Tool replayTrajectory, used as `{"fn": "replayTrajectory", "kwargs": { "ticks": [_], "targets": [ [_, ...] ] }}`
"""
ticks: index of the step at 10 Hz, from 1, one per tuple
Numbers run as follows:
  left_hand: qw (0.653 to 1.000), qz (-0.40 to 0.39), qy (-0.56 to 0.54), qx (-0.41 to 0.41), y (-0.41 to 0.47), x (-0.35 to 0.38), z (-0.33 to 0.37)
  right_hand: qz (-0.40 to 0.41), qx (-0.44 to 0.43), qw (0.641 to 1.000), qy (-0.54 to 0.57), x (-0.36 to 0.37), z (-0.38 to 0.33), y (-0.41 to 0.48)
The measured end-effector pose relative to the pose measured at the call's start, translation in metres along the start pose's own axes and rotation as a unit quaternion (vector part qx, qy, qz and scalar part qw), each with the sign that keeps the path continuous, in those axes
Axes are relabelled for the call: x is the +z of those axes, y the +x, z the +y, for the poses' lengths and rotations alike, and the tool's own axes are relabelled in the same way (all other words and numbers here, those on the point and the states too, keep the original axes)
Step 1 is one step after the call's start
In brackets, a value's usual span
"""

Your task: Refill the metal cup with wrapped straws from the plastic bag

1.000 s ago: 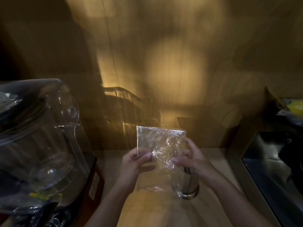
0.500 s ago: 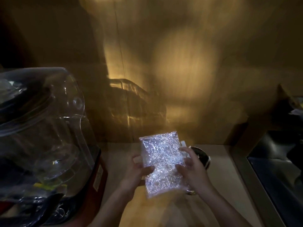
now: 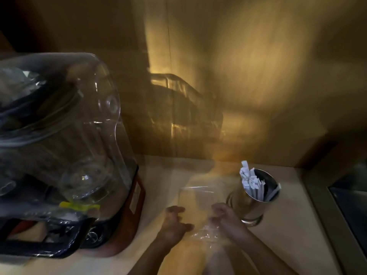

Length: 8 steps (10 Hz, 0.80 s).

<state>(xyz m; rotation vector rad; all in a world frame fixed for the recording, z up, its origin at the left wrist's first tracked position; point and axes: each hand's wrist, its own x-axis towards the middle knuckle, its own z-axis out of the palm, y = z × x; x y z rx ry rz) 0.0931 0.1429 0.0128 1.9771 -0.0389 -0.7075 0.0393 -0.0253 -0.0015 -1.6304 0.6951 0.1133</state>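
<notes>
Both hands work low over the pale counter [image 3: 162,175] in the head view. Left hand [image 3: 174,223] and right hand [image 3: 224,217] sit near each other, fingers curled onto the clear plastic bag [image 3: 198,203] held between them; motion blur hides how firmly each pinches it. Just right of the right hand stands the metal cup [image 3: 252,203], upright on the counter, with white wrapped straws [image 3: 250,180] leaning in it and poking above the rim. A clear blender enclosure [image 3: 65,135] on a red base fills the left side, before a dim wooden wall [image 3: 258,76].
</notes>
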Motion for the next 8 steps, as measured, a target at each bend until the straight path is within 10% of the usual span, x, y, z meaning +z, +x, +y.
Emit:
{"fn": "replayTrajectory", "kwargs": {
  "ticks": [4, 8],
  "targets": [
    [0.909, -0.007, 0.402, 0.112, 0.037, 0.007, -0.034, -0.087, -0.002, 0.918, -0.388, 0.018, 0.010, 0.038],
    [0.874, -0.016, 0.473, 0.115, 0.061, -0.010, -0.013, -0.097, -0.049, 0.847, -0.520, 0.018, -0.016, 0.039]
  ]
}}
